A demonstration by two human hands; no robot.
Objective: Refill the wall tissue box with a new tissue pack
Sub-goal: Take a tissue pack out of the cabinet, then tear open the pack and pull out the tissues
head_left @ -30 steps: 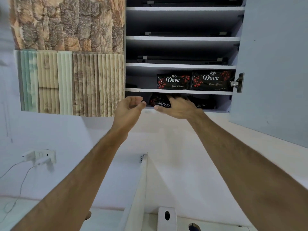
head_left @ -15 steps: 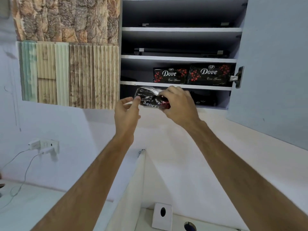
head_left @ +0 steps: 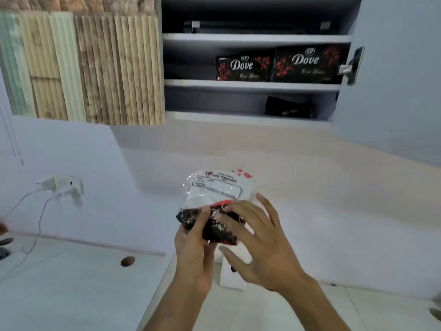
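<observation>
Left hand (head_left: 194, 249) gripping tissue pack (head_left: 216, 201) from below, right hand (head_left: 257, 244) pinching its dark end, cabinet shelves (head_left: 253, 86) open above the grip

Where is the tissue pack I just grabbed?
In the head view the tissue pack is centre frame, held in both hands, left hand and right hand, below the open cabinet and in front of the wall.

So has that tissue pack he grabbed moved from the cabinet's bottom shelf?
Yes. The tissue pack has come down out of the cabinet, now held by both hands well below its bottom shelf, in front of the wall.
</observation>
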